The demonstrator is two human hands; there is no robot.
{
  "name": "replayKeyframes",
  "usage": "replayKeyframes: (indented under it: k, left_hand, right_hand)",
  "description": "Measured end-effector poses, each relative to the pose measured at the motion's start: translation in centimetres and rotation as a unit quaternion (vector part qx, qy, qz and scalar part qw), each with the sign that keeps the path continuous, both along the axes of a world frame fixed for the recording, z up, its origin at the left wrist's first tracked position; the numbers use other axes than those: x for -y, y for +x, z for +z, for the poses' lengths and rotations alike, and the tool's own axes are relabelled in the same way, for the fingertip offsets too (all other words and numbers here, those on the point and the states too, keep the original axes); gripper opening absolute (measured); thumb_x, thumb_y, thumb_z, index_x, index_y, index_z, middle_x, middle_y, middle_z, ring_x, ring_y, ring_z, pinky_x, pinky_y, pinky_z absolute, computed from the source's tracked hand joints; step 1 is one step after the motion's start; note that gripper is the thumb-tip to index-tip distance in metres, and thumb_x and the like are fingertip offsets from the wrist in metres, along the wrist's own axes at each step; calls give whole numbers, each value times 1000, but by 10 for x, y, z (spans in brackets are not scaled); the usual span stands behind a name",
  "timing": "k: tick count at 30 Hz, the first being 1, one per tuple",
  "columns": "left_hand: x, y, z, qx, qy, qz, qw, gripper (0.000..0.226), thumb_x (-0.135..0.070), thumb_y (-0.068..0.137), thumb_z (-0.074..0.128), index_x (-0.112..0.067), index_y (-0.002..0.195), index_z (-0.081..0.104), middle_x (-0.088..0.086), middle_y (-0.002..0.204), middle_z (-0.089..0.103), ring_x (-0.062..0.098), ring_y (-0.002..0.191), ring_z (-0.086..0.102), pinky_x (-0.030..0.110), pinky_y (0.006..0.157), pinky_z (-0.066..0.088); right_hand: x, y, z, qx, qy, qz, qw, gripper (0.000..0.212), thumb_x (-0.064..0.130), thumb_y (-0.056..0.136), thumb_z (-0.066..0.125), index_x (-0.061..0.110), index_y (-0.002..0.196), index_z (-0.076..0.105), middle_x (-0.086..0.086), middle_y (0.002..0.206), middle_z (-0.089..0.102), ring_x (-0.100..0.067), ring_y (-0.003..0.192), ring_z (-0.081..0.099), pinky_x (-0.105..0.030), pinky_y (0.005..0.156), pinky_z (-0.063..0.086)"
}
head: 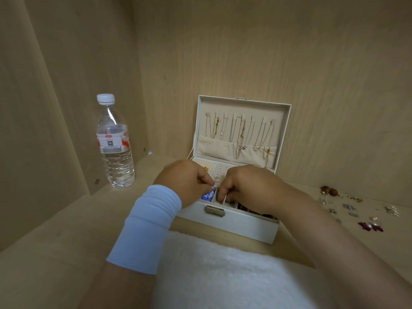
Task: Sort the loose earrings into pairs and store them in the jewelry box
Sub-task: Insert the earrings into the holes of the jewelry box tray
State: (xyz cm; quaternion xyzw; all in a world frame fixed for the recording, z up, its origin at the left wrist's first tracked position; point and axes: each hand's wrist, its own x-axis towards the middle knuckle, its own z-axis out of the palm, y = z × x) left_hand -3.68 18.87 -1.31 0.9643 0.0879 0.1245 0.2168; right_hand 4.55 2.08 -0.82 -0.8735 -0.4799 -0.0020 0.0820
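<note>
Left hand (186, 181) and right hand (244, 186), fingers curled, seem to seat blue earrings (208, 195) in the jewelry box (236, 227); grip unclear. Next, likely: pair the loose earrings (354, 208).

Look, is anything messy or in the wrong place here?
Yes, a little. Loose earrings lie scattered on the shelf to the right of the jewelry box, unpaired and not yet put away. A water bottle stands upright left of the box, an odd neighbour for jewelry. Nothing looks spilled or broken.
</note>
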Motion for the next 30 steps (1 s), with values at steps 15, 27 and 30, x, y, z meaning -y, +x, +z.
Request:
replayKeyframes:
  k: [15, 27, 30]
  left_hand:
    - [4, 1, -7, 43, 41, -30, 998, 10, -35, 88, 67, -37, 96, 71, -22, 80, 53, 3, 89, 51, 24, 85, 40]
    - [74, 41, 25, 98, -49, -101, 989, 12, -30, 89, 63, -35, 98, 70, -19, 91, 65, -2, 75, 53, 24, 84, 48]
    - [115, 74, 27, 64, -48, -128, 989, 12, -28, 88, 63, -33, 96, 70, -15, 91, 68, 5, 73, 58, 28, 85, 52]
  right_hand:
    - [0, 5, -2, 12, -32, 41, 999, 34, 12, 92, 64, 41, 106, 75, 12, 94, 60, -11, 90, 59, -35, 81, 52]
    - [104, 50, 40, -21, 172, -133, 976, 19, 18, 92, 68, 32, 103, 74, 13, 95, 64, 7, 70, 54, -6, 64, 37]
    - [150, 78, 32, 6, 161, -233, 959, 15, 25, 91, 68, 34, 101, 74, 9, 104, 66, -6, 85, 58, -25, 78, 45]
